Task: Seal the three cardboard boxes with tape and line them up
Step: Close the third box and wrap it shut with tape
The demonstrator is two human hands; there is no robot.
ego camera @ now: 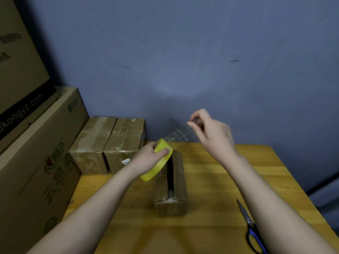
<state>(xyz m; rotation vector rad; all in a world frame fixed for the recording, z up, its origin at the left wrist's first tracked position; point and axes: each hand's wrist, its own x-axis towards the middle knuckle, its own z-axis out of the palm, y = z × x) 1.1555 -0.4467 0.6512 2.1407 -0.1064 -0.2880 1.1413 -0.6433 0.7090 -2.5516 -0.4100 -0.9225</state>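
Here the left hand (146, 158) has its grip clamped on the yellow tape roll (156, 159), fingers curled over the rim, while the right hand (211, 134) pinches the free end of the clear tape strip (178, 133) between thumb and fingertips, the strip stretched taut between roll and hand, above the far end of the open box (171, 182). That box stands in the middle of the wooden worktop (211, 180), its two top flaps parted by a dark slot, with a patch of clear tape at the near end of the seam; the roll hides its far left corner. At the far left of the worktop two sealed boxes (108, 143) stand side by side, touching, their tops glossy with tape; the right one bears a small white label with what looks like a barcode, too small to read and half covered by the left wrist. Further left stand large cartons (36, 153), cut off by the frame edge: the upper one shows a black band with white letters ending "kongyz.com", the lower one green and red print that is too blurred to make out. Blue-handled scissors (252, 230) lie near the right edge, partly hidden by the right forearm.
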